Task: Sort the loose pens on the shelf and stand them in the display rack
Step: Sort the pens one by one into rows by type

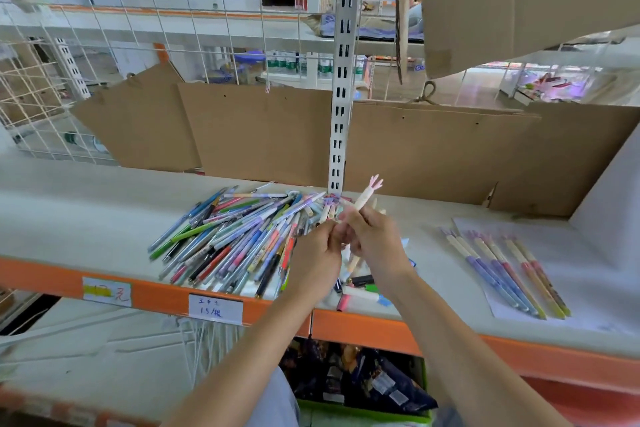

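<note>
A cream pen point(363, 199) with a pink forked top is held tilted above the shelf point(86, 215) by the right hand point(372, 236), whose fingers are curled round its barrel, while the left hand point(317, 253) is brought up against it and seems to pinch the lower end, though blur hides the grip. Sorting is judged to be in hand: the loose pile point(235, 239) lies just left, and a row of like pens point(505, 270) is laid on white paper point(588, 253) well to the right. Next, this pen would probably be placed with that row; no display rack is seen.

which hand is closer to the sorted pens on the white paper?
Right. The right hand is between the row of sorted pens and the left hand, which is nearer the loose pile.
</note>
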